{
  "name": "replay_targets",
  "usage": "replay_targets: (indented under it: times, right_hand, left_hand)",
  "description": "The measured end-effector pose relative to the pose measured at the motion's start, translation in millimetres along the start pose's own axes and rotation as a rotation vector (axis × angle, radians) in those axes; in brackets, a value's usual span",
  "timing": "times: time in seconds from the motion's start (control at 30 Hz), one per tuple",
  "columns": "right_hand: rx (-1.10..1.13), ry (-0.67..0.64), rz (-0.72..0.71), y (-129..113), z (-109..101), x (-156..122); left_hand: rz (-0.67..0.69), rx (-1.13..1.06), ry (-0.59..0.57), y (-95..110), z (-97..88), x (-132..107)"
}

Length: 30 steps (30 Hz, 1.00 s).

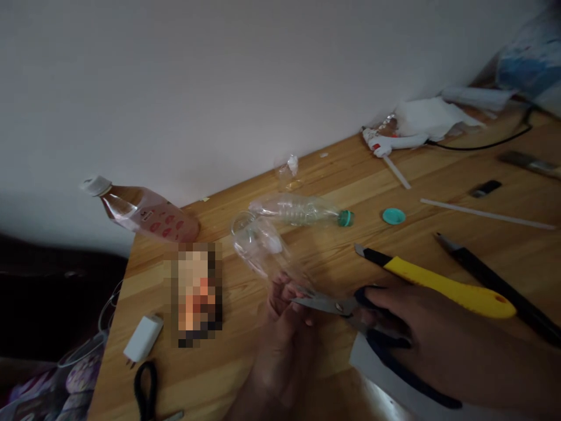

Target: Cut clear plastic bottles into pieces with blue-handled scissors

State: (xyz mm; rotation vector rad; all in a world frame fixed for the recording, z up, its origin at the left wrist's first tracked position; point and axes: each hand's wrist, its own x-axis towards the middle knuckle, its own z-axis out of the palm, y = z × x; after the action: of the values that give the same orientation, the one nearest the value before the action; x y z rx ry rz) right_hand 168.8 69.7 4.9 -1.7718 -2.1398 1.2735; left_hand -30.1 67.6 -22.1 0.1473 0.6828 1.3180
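On the head cam we've got scissors (323, 302) in the grip of our right hand (427, 327), one blade up near our left hand (287, 307). That grip's closed on a clear plastic bottle (265, 245), just beside a green-capped bottle (302, 209) on the bench (197, 374).

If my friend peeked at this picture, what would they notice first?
Probably the bright yellow cutter, lying just beyond the right hand. Next, the scissors in that hand, pointing at the left hand, which holds see-through plastic. Then maybe the pink bottle with a white cap, near the wall on the picture's left.
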Motion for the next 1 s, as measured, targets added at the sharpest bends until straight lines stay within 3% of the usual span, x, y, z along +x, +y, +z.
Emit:
replay_targets:
  times: [0.3, 0.7, 1.0]
  right_hand:
    - [0.017, 0.036, -0.029, -6.1, -3.0, -2.4]
    - [0.018, 0.045, -0.071, -7.1, -2.1, -1.4]
    - [0.051, 0.058, -0.083, -6.3, 0.6, -3.7]
  left_hand:
    - [0.016, 0.004, 0.061, -2.4, -4.1, -3.5]
    - [0.042, 0.05, 0.125, -1.6, 9.3, -5.9]
    - [0.055, 0.015, 0.178, -6.6, 7.2, -6.0]
